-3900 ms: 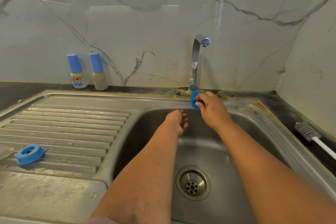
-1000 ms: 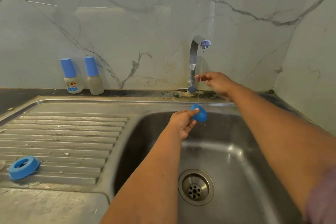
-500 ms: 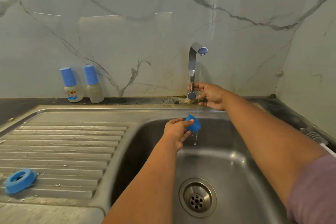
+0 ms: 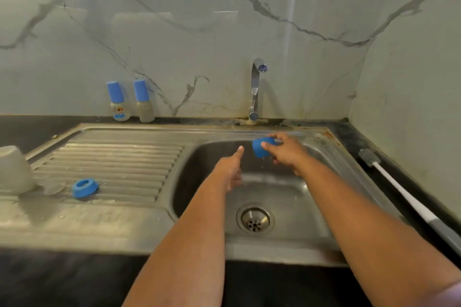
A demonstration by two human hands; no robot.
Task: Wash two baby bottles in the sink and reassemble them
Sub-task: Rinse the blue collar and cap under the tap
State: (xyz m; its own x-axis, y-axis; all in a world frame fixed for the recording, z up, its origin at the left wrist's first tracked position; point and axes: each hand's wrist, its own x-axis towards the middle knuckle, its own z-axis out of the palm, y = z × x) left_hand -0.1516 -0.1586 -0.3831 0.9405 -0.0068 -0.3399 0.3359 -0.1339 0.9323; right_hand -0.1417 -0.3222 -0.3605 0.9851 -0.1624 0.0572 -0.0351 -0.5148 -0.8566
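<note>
While both forearms reach forward over the dark surface point(image 4: 62, 279) at the near edge, the steel sink point(image 4: 287, 207) lies under them, its round drain point(image 4: 255, 220) between the two arms. On the ribbed drainboard point(image 4: 119, 164) to the left, a blue bottle ring point(image 4: 84, 187) lies flat near the front ribs, with a clear, blurred piece point(image 4: 53, 187) just beside it and a pale upturned container point(image 4: 13, 169) at the frame's left edge. Over the basin the left hand point(image 4: 230, 169) holds nothing, its thumb raised and its fingers hanging loose and blurred. Just beside it, farther back and to the right, the right hand point(image 4: 284, 151) grips a small blue cap point(image 4: 262, 147), fingers curled around it, with drops below it. A white-handled bottle brush point(image 4: 399, 187) lies along the surface right of the sink. At the back rim stands the chrome tap point(image 4: 255, 90); no stream of water is visible under its spout. Well to its left, two baby bottles with blue caps point(image 4: 131, 101) stand upright side by side against the marble-patterned wall point(image 4: 224, 32).
</note>
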